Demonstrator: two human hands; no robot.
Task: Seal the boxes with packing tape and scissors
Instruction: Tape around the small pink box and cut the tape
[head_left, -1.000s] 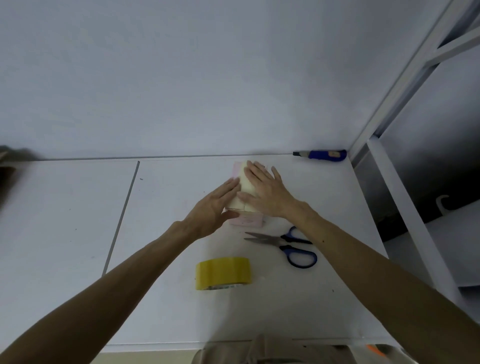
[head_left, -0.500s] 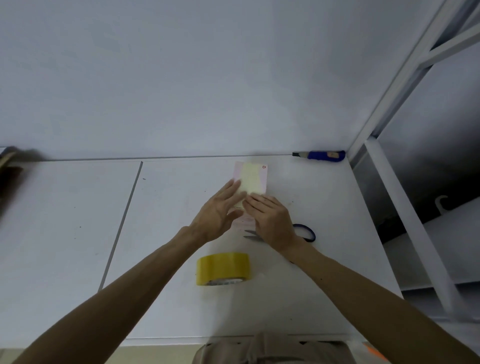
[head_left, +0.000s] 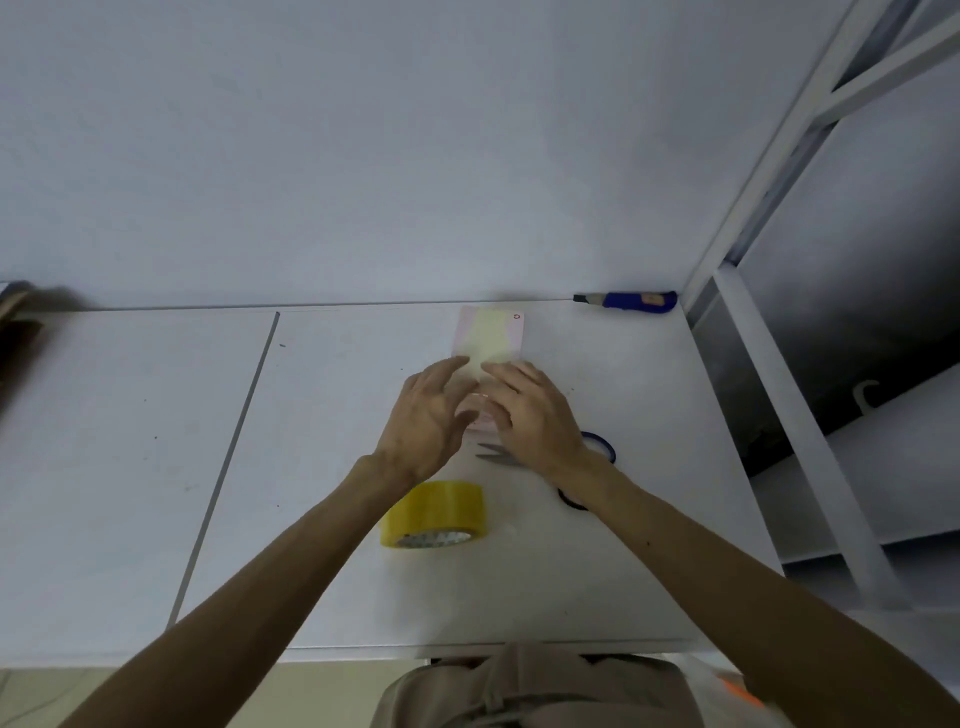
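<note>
Left grip (head_left: 426, 415) released, fingers flat on near end of box (head_left: 491, 335). Tape (head_left: 434, 514) idle on counter (head_left: 322, 467) near me. Box sits mid-counter, with a yellowish strip already along its top. Right grip (head_left: 530, 410) also released, pressing the same end. Scissors (head_left: 492, 453) lie partly under my right wrist. I judge this box nearly sealed; I see no other boxes.

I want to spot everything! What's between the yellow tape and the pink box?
In the head view, the left hand lies between the tape roll and the box, with the scissors blades just beside it.
</note>
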